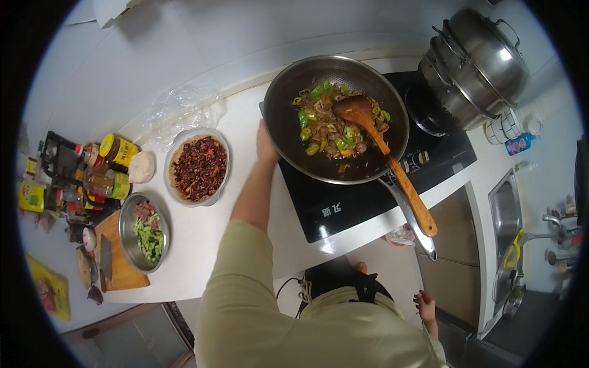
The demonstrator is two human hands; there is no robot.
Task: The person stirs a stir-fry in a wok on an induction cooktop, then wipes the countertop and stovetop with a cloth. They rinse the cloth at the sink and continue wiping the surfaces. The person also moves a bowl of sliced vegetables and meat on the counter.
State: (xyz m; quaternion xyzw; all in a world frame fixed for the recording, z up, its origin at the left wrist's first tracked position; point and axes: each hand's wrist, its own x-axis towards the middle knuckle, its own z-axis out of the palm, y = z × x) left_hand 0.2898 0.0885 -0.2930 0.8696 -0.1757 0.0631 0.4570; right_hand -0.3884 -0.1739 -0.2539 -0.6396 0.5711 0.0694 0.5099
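A deep frying pan [287, 154] sits on the left part of a black double cooktop [303, 202]. Sliced green peppers and browned meat [317, 122] lie inside it. A wooden spatula [398, 172] rests in the pan, its handle running out over the steel pan handle [425, 246]. My left hand [266, 146] reaches to the pan's left side; the rim hides its fingers, so its grip does not show. Low at my right side hangs my right hand [425, 304], empty, with fingers loosely bent and apart.
Left on the counter stand a bowl of dried chillies [200, 168] and a steel bowl [165, 255] of chopped greens and raw meat. A cleaver [106, 258] lies on a wooden board [131, 278] near condiment bottles [106, 181]. A steamer pot [469, 69] occupies the back right; a sink [504, 195] is farther right.
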